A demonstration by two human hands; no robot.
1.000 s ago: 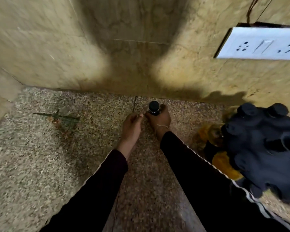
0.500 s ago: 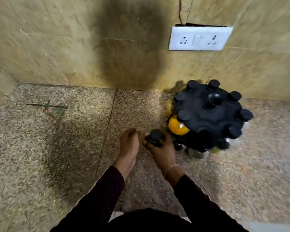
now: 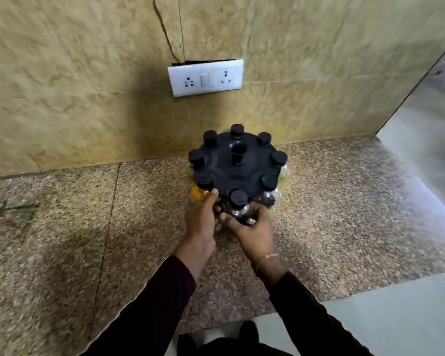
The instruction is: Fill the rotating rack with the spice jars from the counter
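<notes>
Right fingers (image 3: 226,217): your right hand (image 3: 254,233) has them curled round the clear spice jar with a black cap and dark contents (image 3: 238,208), thumb on its left side, the other fingers wrapped over its right side.
Left fingers (image 3: 214,192): your left hand (image 3: 201,219) reaches them forward, thumb tip up against the lower-left rim of the round black plastic rotating rack (image 3: 237,165); whether the remaining fingers grip the rack or merely touch it is hidden beneath the rim, so I cannot tell.
Held jar: upright, at the near edge of the rack, just below centre of the frame; its cap sits level with the rim, and whether it is seated in a slot cannot be told.
Rack: centre of the frame, standing on the speckled brown granite counter (image 3: 88,227), close to the wall. Black-capped jars ring its top disc, and a short black post rises from the middle.
Other jars: an orange-filled one (image 3: 197,194) shows under the rim at the left, touching your left hand; pale yellowish ones (image 3: 283,173) show at the right.
Sleeves: dark ones cover both forearms, running to the bottom of the frame; a thin bracelet (image 3: 267,256) circles your right wrist.
Wall: beige marbled tiles (image 3: 62,86) fill the upper frame, with a white socket-and-switch plate (image 3: 205,77) above the rack.
Lower right: a pale grey floor (image 3: 396,317) lies beyond the counter's edge.
</notes>
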